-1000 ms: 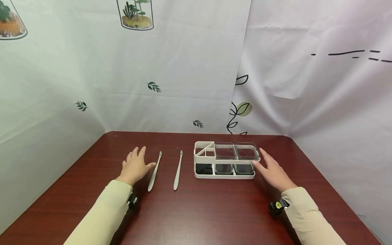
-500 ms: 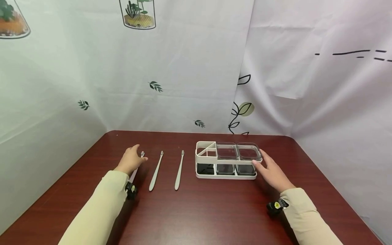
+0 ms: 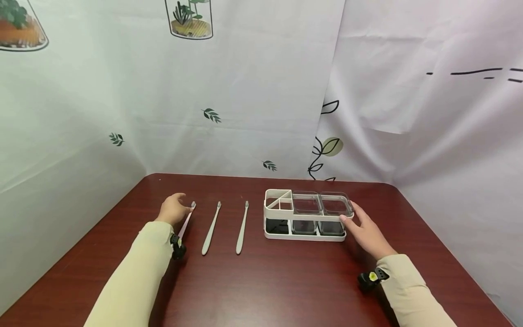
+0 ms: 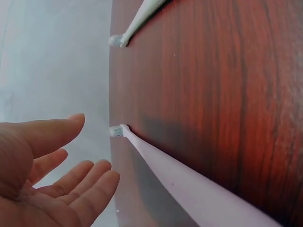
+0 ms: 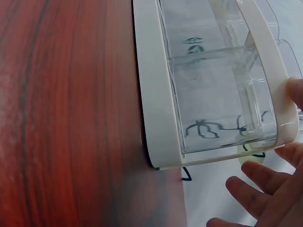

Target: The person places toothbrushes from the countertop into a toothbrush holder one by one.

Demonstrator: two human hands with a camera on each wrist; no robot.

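Note:
A pale lilac toothbrush (image 3: pixel 186 223) lies on the table, partly covered by my left forearm and wrist in the head view. My left hand (image 3: pixel 173 210) is just left of its bristle end. In the left wrist view, the loosely bent fingers (image 4: pixel 92 198) stand apart from the toothbrush (image 4: pixel 180 175), and the palm holds nothing. At the right, a white two-level bathroom organizer (image 3: pixel 309 218) carries clear cups (image 3: pixel 306 204). My right hand (image 3: pixel 369 234) touches its right end. The thumb (image 5: pixel 296 90) rests on the upper rim, while the other fingers extend past the corner.
Two whitish toothbrushes, one in the middle (image 3: pixel 210 234) and one farther right (image 3: pixel 241 234), lie roughly parallel between the lilac one and the organizer. The organizer's left section has a diagonal divider (image 3: pixel 279 200). A printed cloth (image 3: pixel 245 91) hangs behind the dark red table (image 3: pixel 261 290).
My left hand has moved left, away from the middle toothbrush. The lilac toothbrush, not visible in the oldest frame, now shows beside it. My right hand has stayed at the organizer's end.

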